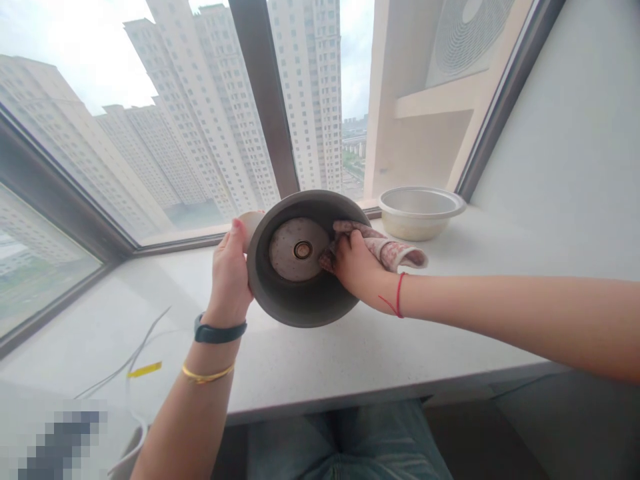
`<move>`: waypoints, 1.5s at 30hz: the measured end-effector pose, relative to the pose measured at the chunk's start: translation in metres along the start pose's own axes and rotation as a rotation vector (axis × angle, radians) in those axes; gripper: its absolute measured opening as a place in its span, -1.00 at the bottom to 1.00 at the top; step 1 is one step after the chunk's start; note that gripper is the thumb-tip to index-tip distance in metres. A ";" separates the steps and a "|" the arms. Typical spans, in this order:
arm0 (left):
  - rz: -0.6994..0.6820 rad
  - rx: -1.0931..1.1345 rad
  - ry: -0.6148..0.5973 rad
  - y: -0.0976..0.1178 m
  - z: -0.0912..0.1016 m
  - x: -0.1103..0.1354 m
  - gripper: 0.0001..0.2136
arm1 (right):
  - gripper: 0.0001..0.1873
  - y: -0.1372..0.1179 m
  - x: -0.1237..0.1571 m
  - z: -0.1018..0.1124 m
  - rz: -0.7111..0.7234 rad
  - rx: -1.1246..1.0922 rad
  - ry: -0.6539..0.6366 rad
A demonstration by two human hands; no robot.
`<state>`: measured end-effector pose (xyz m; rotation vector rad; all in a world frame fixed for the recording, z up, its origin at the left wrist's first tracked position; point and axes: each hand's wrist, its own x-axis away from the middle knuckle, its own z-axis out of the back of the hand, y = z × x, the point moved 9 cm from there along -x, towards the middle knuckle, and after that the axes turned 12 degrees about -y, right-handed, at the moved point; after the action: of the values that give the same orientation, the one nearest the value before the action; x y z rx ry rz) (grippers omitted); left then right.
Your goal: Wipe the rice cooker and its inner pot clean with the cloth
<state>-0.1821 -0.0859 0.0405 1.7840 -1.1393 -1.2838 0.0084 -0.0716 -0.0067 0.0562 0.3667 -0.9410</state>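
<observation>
A grey, round cooker body (pixel 300 303) is tipped on its side over the white window ledge (pixel 350 347), its open mouth facing me. Inside I see a round heating plate (pixel 295 250) with a small centre ring. My left hand (pixel 231 267) grips the pot's outer left wall, fingers wrapped round it. My right hand (pixel 355 267) reaches into the right side of the opening, closed on a pink patterned cloth (pixel 393 252) pressed against the inner wall beside the plate. The cloth's tail trails out over my wrist.
A metal inner bowl (pixel 420 212) stands upright on the ledge at the back right, near the window frame. A white cable (pixel 130 363) with a yellow tag lies on the ledge at left. My knees in jeans (pixel 350 443) are below the ledge's front edge.
</observation>
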 end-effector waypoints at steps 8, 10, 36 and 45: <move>-0.002 0.017 0.063 -0.003 0.010 0.000 -0.69 | -0.74 -0.056 0.022 -0.021 0.008 0.112 -0.542; -0.011 0.009 0.047 -0.002 0.008 0.001 -0.67 | -0.73 -0.073 0.017 -0.025 0.065 -0.127 -0.569; 0.003 0.083 0.195 -0.013 0.027 0.001 -0.70 | -0.40 -0.019 -0.045 -0.002 -0.284 0.205 -0.004; -0.042 0.053 0.131 -0.011 0.015 0.002 -0.68 | -0.63 -0.058 -0.012 -0.019 -0.154 0.094 -0.532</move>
<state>-0.1929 -0.0832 0.0253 1.9107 -1.0769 -1.1514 -0.0495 -0.0922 -0.0143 -0.1371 -0.1680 -1.0837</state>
